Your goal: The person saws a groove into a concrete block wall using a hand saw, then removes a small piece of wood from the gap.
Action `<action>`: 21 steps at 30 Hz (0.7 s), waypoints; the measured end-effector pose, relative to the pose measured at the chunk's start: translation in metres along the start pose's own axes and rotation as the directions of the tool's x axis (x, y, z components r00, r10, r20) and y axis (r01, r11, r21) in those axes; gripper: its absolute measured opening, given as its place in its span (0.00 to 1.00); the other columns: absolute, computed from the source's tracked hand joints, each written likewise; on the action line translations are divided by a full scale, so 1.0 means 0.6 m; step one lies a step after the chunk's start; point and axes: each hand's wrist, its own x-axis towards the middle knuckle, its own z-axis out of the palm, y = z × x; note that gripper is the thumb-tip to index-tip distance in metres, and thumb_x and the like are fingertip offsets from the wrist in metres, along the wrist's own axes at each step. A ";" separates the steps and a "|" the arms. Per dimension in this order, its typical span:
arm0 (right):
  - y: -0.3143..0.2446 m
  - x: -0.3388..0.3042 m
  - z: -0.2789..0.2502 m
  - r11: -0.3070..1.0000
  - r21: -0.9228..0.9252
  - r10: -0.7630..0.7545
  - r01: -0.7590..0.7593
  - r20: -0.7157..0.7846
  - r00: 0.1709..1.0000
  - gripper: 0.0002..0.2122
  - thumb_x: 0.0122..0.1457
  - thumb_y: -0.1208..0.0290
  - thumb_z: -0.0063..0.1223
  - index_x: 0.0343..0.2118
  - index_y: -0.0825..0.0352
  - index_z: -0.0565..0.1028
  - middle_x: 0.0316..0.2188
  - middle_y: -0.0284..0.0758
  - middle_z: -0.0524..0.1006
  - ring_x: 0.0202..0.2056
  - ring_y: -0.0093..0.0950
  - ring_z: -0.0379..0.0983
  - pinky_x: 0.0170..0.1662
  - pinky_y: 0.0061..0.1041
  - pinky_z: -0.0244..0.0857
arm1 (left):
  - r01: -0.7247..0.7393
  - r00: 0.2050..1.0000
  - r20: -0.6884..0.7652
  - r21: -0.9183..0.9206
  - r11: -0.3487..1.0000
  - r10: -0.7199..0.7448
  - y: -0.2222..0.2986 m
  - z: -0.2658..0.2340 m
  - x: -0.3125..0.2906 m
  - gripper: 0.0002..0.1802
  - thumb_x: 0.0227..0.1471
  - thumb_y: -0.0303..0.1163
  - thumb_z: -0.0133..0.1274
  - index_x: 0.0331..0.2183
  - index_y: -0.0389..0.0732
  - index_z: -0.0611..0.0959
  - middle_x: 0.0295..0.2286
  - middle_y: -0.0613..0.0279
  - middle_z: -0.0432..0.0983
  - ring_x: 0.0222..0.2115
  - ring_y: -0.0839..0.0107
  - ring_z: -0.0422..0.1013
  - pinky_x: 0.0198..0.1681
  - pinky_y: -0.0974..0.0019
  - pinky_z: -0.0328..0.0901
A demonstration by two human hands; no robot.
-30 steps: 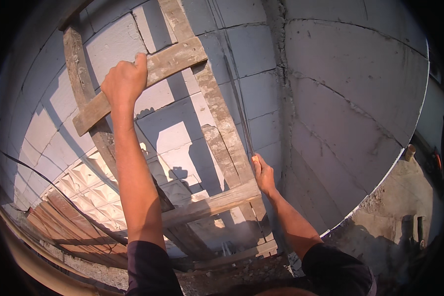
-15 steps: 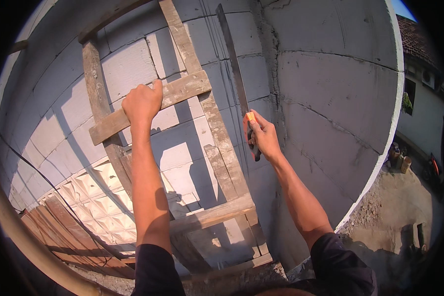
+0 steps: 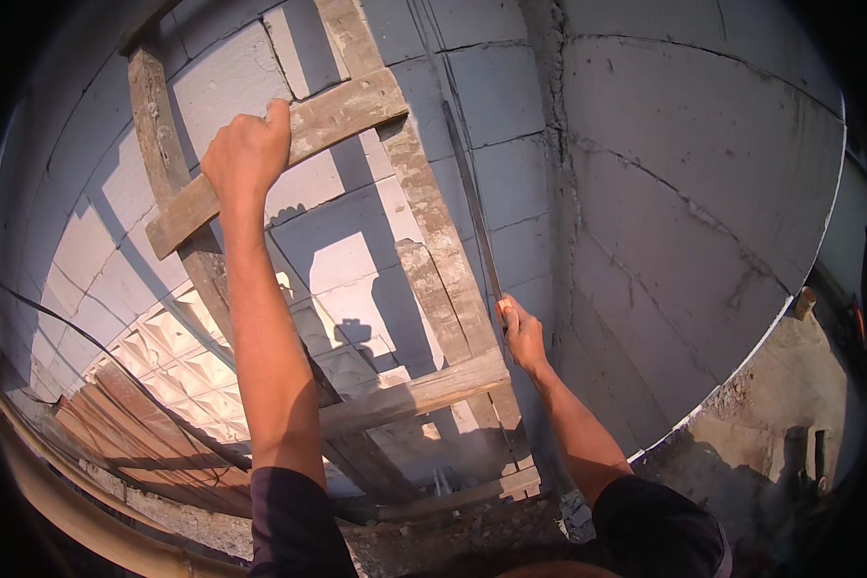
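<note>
My left hand (image 3: 249, 152) is closed round an upper rung (image 3: 352, 111) of a rough wooden ladder that leans before a grey block wall. In my right hand (image 3: 524, 337) is a handsaw (image 3: 472, 197), gripped by its orange handle, which my fingers mostly cover. Its long dark blade points up and slightly left, close to thin vertical lines on the wall (image 3: 496, 91). Whether the blade touches the blocks I cannot tell. A lower rung (image 3: 419, 393) crosses between my forearms.
On the right stands another block wall (image 3: 684, 222), meeting the first at a rough mortar corner. Patterned cream blocks (image 3: 178, 352) and brown boards (image 3: 144, 438) are at lower left, with a black cable (image 3: 116, 361) and bamboo poles (image 3: 96, 525). Ground (image 3: 756, 405) lies far below right.
My right hand and the saw have moved down, and the blade looks more edge-on. My left hand keeps its hold on the rung; the view has shifted, so the rung appears higher and further left.
</note>
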 end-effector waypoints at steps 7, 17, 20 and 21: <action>0.099 -0.274 -0.092 0.986 0.038 0.159 -0.160 0.025 0.987 0.20 0.68 0.67 0.49 0.59 0.73 0.72 0.41 0.46 0.79 0.43 0.35 0.76 0.46 0.28 0.68 | 0.008 1.000 0.007 -0.011 1.000 -0.008 0.011 0.006 0.004 0.38 0.56 0.58 0.42 0.30 0.29 0.88 0.30 0.32 0.81 0.36 0.37 0.79 0.45 0.45 0.70; -0.428 0.254 -0.102 0.915 0.263 -0.290 0.307 -0.103 0.952 0.18 0.70 0.63 0.45 0.55 0.69 0.78 0.19 0.33 0.73 0.19 0.22 0.69 0.27 0.29 0.66 | -0.001 1.000 0.000 -0.065 0.998 0.001 0.011 0.000 0.002 0.36 0.56 0.56 0.44 0.27 0.29 0.88 0.27 0.33 0.81 0.33 0.38 0.79 0.43 0.47 0.71; -0.491 0.360 -0.109 0.925 0.256 -0.277 0.280 -0.047 0.960 0.17 0.72 0.63 0.46 0.55 0.68 0.77 0.16 0.23 0.65 0.17 0.14 0.58 0.23 0.21 0.58 | -0.018 1.000 -0.007 -0.090 0.996 0.018 0.025 0.019 0.001 0.37 0.56 0.56 0.44 0.27 0.28 0.88 0.27 0.33 0.81 0.34 0.38 0.79 0.42 0.46 0.71; -0.494 0.367 -0.099 0.940 0.251 -0.238 0.230 0.003 0.971 0.18 0.71 0.61 0.46 0.54 0.68 0.78 0.16 0.24 0.66 0.17 0.16 0.60 0.23 0.22 0.59 | -0.007 1.000 -0.006 -0.076 0.997 0.007 0.019 0.014 -0.001 0.37 0.56 0.57 0.44 0.27 0.28 0.88 0.27 0.33 0.81 0.34 0.38 0.79 0.43 0.46 0.71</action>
